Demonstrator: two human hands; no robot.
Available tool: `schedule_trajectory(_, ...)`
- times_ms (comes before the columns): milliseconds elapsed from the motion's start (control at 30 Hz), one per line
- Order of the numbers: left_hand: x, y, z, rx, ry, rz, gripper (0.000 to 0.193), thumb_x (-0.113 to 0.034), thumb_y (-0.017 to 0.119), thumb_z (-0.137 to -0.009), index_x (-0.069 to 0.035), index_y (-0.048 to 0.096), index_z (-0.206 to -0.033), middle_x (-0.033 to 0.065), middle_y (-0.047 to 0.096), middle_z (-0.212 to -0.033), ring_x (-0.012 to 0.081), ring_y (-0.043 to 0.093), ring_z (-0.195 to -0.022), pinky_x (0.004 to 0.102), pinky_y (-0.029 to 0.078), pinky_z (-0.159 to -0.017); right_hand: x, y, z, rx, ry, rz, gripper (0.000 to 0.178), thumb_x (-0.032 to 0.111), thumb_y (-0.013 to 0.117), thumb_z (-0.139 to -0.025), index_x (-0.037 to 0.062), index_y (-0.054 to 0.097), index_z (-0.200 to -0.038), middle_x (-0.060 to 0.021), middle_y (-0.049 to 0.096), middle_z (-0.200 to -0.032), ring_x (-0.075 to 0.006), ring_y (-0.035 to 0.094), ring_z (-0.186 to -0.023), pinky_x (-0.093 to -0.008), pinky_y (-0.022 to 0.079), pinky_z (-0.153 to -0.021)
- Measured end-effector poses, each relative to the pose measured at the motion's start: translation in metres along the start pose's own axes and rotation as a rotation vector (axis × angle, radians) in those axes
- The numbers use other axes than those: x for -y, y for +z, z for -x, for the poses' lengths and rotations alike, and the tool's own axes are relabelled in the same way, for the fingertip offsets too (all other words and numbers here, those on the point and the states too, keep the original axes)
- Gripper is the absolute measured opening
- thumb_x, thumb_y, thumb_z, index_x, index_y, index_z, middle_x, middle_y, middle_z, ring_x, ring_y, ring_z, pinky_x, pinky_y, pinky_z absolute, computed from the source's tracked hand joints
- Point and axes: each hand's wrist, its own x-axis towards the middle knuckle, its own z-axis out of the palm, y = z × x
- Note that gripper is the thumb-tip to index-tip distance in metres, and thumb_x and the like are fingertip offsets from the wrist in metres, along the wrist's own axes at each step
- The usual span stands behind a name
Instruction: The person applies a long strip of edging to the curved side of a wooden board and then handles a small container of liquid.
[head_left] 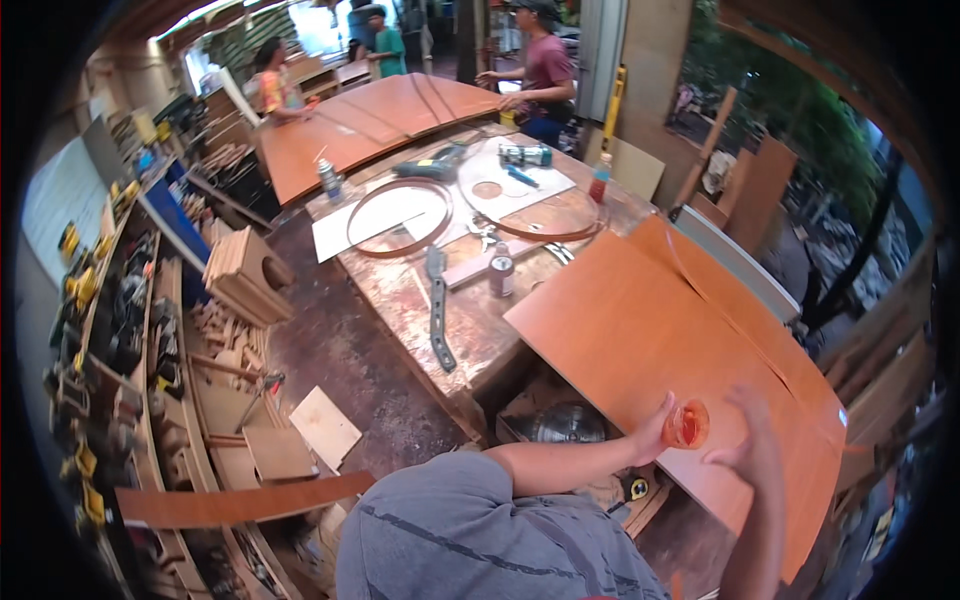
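Observation:
My left hand [652, 432] grips a round, translucent orange-red container [687, 425], seen from above, its rim facing up. To the right of it, my right hand [748, 445] is raised with its fingers apart and nothing in them, slightly blurred. Both hands are above a large orange-brown wood sheet [630, 320], which rests on the near right part of the workbench [400, 310]. What lies inside the container is too small to make out, beyond its red colour.
On the bench are a dark metal bar [438, 310], a bottle [501, 270], wooden hoops [385, 253], a power drill [432, 163] and a red bottle [600, 178]. A tape measure [637, 488] lies below the sheet. Tool shelves [150, 360] line the left. Several people stand around another orange sheet [350, 125].

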Motion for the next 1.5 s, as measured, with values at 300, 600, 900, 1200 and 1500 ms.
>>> schedule_trajectory(300, 0.007, -0.037, -0.022, -0.001, -0.066, -0.046, 0.065, -0.064, 0.027, -0.093, -0.010, 0.051, -0.122, 0.0051, 0.059, -0.115, 0.0160, 0.056, -0.109, 0.0333, 0.042, -0.096, -0.043, 0.019, 0.063, -0.457, 0.227, -0.429, 0.108, 0.074, 0.066, -0.062, 0.0003, 0.039, -0.136, -0.0153, 0.043, -0.140, -0.0282, 0.041, -0.129, -0.0413, 0.036, -0.100)
schedule_trajectory(600, 0.025, -0.073, -0.081, 0.049, -0.175, -0.118, 0.060, -0.061, 0.031, -0.094, -0.011, 0.055, -0.117, 0.0040, 0.061, -0.107, 0.0154, 0.058, -0.102, 0.0333, 0.046, -0.089, -0.104, 0.042, 0.252, -0.734, 0.589, -0.391, 0.078, 0.049, 0.058, -0.087, 0.0044, 0.029, -0.143, -0.0165, 0.043, -0.136, -0.0281, 0.043, -0.125, -0.0391, 0.035, -0.100)
schedule_trajectory(900, 0.032, -0.067, -0.100, -0.003, -0.195, -0.331, 0.059, -0.058, 0.033, -0.095, -0.009, 0.055, -0.118, 0.0068, 0.061, -0.112, 0.0171, 0.058, -0.105, 0.0334, 0.045, -0.094, -0.060, 0.037, 0.304, -0.842, 0.916, -0.001, 0.049, 0.022, 0.065, -0.088, 0.0074, 0.047, -0.132, -0.0211, 0.056, -0.120, -0.0303, 0.058, -0.104, -0.0374, 0.048, -0.089)
schedule_trajectory(1200, 0.042, -0.074, -0.099, 0.067, -0.150, -0.337, 0.057, -0.055, 0.032, -0.097, -0.010, 0.053, -0.126, 0.0086, 0.059, -0.119, 0.0168, 0.056, -0.109, 0.0328, 0.043, -0.097, -0.064, 0.046, 0.320, -0.965, 0.937, 0.187, 0.052, 0.013, 0.069, -0.085, 0.0006, 0.047, -0.130, -0.0230, 0.054, -0.122, -0.0318, 0.059, -0.104, -0.0415, 0.051, -0.087)
schedule_trajectory(1500, 0.037, -0.060, -0.093, -0.101, -0.112, -0.320, 0.056, -0.055, 0.033, -0.096, -0.009, 0.055, -0.119, 0.0084, 0.060, -0.115, 0.0181, 0.057, -0.108, 0.0344, 0.044, -0.097, -0.140, 0.098, 0.385, -1.067, 1.045, -0.149, 0.050, 0.016, 0.054, -0.095, 0.0093, 0.037, -0.141, -0.0151, 0.052, -0.124, -0.0236, 0.052, -0.113, -0.0342, 0.040, -0.096)
